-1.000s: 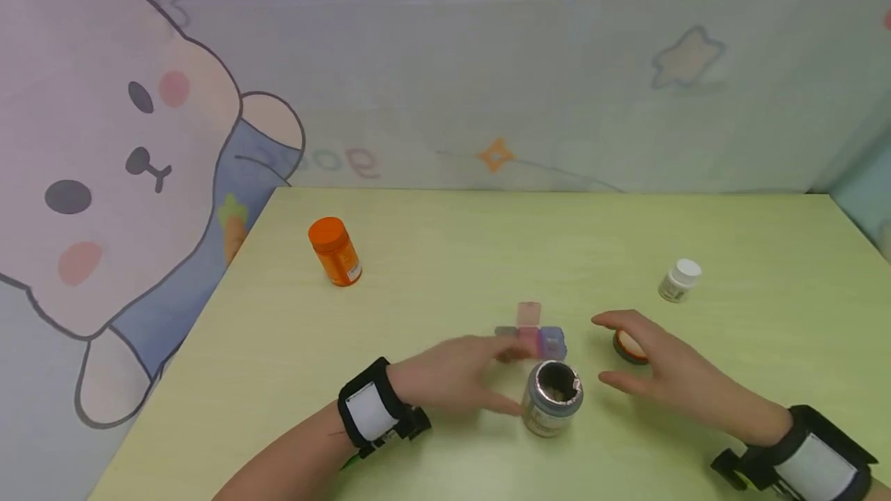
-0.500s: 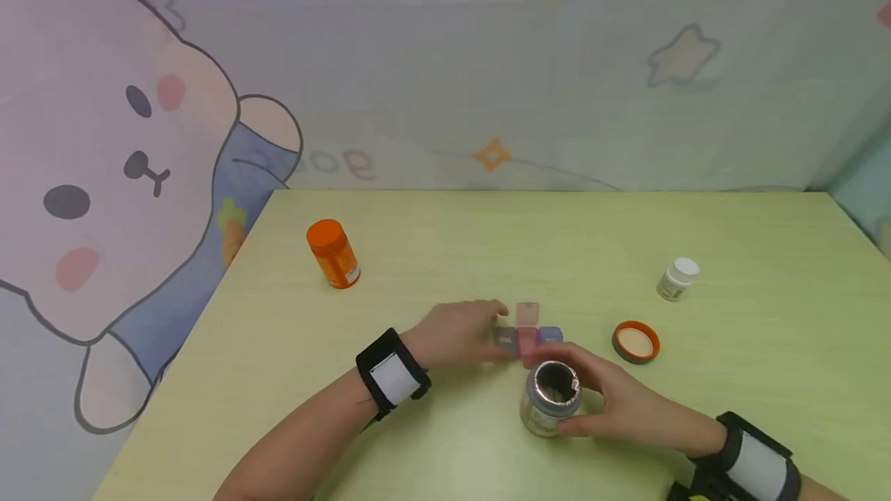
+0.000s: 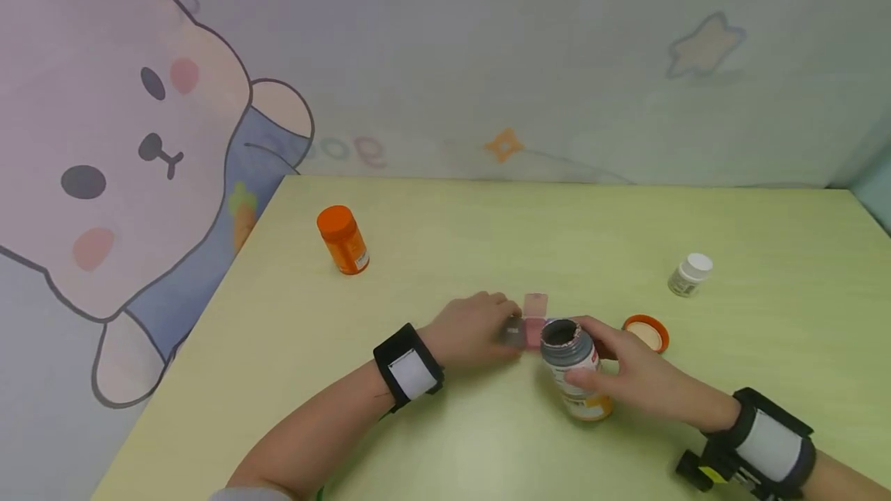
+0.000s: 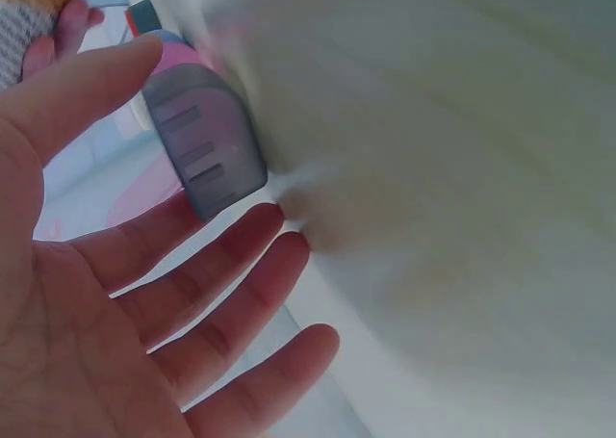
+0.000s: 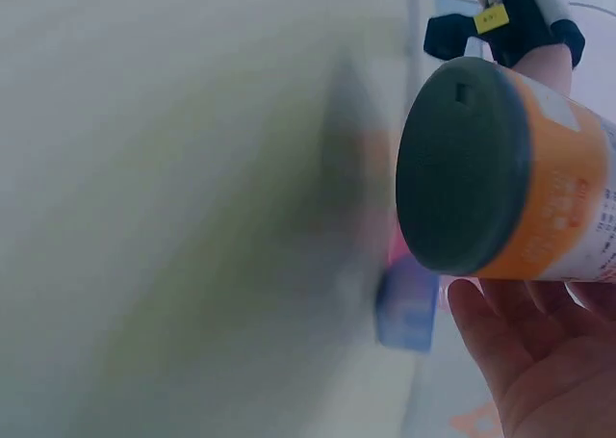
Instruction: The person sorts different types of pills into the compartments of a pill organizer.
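Near the middle of the pale green worktop [image 3: 445, 230], someone's left hand [image 3: 469, 331] steadies a small pill organiser [image 3: 534, 331], thumb and forefinger pinching its grey end compartment [image 4: 207, 140] while the other fingers fan out beside it. The pink middle compartment's flap [image 3: 535, 305] is tipped open, and a blue compartment [image 5: 409, 308] sits at the far end. Just beside it, the right hand [image 3: 643, 369] grips an uncapped supplement bottle [image 3: 565, 366], thumb on one side and fingers on the other; the bottle is lifted clear of the surface, its mouth leaning toward the organiser. An orange-rimmed lid [image 3: 647, 333] lies behind that hand. Farther back, a little white bottle [image 3: 689, 275] stands to the right, and an orange bottle [image 3: 343, 240] stands well off to the left.
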The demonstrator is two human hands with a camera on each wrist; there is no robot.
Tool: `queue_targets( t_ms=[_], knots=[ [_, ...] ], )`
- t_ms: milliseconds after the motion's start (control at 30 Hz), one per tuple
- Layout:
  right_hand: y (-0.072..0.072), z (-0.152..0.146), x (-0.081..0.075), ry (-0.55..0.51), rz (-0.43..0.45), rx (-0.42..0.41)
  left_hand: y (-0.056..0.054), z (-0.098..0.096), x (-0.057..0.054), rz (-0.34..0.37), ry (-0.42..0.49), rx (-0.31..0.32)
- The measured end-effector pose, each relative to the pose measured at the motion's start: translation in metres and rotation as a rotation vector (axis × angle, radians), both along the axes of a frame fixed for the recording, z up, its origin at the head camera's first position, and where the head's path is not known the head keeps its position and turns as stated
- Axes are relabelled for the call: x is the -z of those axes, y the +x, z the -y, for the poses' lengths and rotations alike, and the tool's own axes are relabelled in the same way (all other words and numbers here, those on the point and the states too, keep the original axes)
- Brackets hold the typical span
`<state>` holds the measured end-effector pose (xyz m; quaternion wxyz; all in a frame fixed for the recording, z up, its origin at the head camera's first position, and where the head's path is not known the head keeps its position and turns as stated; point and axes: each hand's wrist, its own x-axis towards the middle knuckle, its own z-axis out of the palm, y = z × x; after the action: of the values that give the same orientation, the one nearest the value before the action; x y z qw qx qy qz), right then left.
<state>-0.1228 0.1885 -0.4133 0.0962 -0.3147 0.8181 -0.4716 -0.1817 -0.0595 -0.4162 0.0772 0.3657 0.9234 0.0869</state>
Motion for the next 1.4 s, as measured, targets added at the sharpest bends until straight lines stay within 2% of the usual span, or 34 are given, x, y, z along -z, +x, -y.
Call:
queue_targets(
  t_ms=[133,333,433,767,1167,1400],
  knots=[
    [-0.009,-0.005,-0.009,0.102,-0.117,0.033,0.001,0.000,-0.002,-0.009,-0.002,-0.002],
    [-0.023,-0.008,-0.015,0.267,-0.485,0.055,0.001,0.001,-0.006,0.002,-0.004,0.001],
    [-0.029,-0.008,-0.017,0.307,-0.607,0.038,0.000,0.001,-0.007,0.009,-0.013,0.003],
    [-0.037,-0.003,-0.023,0.585,-0.764,-0.057,0.001,-0.001,-0.009,0.030,-0.023,-0.007],
    [-0.038,0.005,-0.025,0.636,-0.903,-0.078,-0.001,0.000,-0.008,0.038,-0.016,-0.004],
    [-0.037,0.009,-0.028,0.679,-0.927,-0.065,-0.002,-0.001,-0.005,0.045,0.003,0.010]
  ],
)
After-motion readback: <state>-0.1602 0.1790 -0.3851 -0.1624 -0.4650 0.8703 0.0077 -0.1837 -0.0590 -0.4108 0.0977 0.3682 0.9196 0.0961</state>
